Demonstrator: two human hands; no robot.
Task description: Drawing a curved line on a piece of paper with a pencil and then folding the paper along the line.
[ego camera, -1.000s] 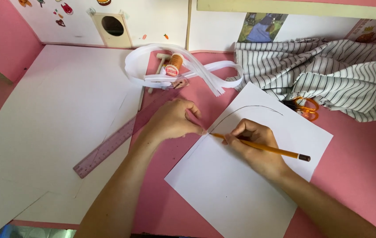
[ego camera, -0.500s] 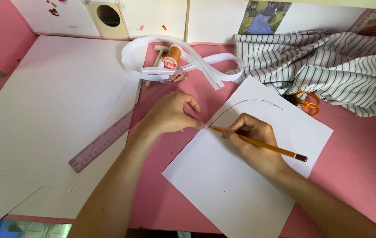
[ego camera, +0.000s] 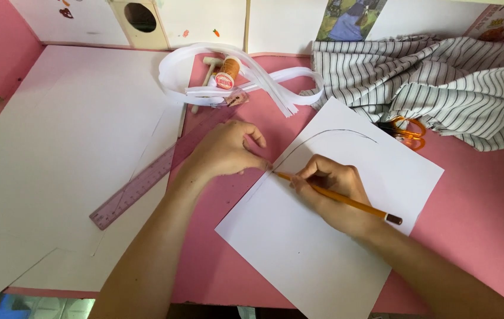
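At the far left, a large white paper sheet (ego camera: 62,147) lies flat over the pink tabletop (ego camera: 476,195), its cut lower edge stepped. Across its right border rests a translucent pink ruler (ego camera: 145,180), laid diagonally from lower left to upper right, its upper end running under the left hand. Behind it, near the back wall, a loop of white zipper tape (ego camera: 252,80) is piled loosely, with a spool of orange thread (ego camera: 228,72) and a small wooden-handled tool (ego camera: 204,74) lying on and beside it. The left hand (ego camera: 225,150) lies palm down on the tabletop, fingers curled together, fingertips pressed at the left edge of the smaller white paper sheet (ego camera: 299,248) and closed on nothing. That sheet lies tilted, one corner toward the cloth, and bears a pencilled curve (ego camera: 329,134) arching from near the left hand toward its upper edge. The right hand (ego camera: 329,189) rests on this sheet, fingers clamped on a yellow pencil (ego camera: 352,204); the pencil tip touches the paper just beside the left fingertips, at the lower end of the curve, while its dark end points right. Farther right, orange-handled scissors (ego camera: 408,131) lie partly under a crumpled striped cloth (ego camera: 435,82), white with dark stripes, heaped at the back right.
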